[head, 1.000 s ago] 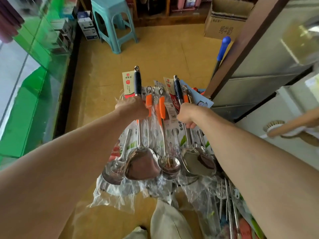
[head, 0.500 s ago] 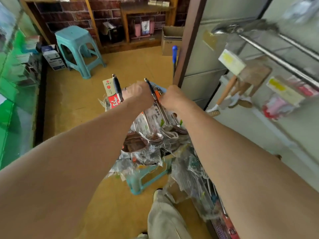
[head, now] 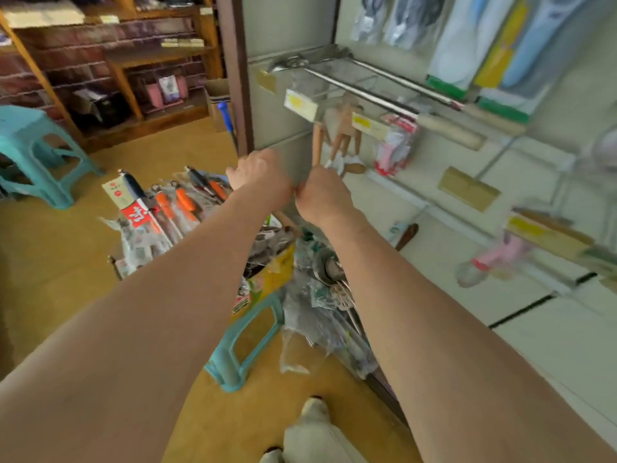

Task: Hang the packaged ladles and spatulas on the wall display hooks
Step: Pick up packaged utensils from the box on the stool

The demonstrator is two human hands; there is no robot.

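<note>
1. Head view, hands: my left hand (head: 263,173) and my right hand (head: 322,193) are up side by side, almost touching, in front of the grey wall panel (head: 283,38). I see only their backs. The fingers curl away from me, so I cannot tell whether either one grips a package.
2. Head view, goods: the packaged ladles and spatulas with orange and black handles in clear sleeves (head: 167,208) seem to rest fanned over the teal plastic stool (head: 233,349). They are left of and under my forearms, and well below the long chrome display hooks (head: 367,93) up to my right.
3. Risks: I judge the slick sleeves to be the main hazard, since a nudge from my forearm could slide the heap off the stool. A wooden-handled brush (head: 317,142) hangs just beyond my right hand, so a blind reach may knock it down. A small card hole is also easy to miss or tear on a hook tip.
4. Writing: the red header card (head: 137,215) bears a white character that I cannot read. The cream card (head: 115,192) shows only a red dot, and the yellow shelf tags (head: 295,102) are blurred.
</note>
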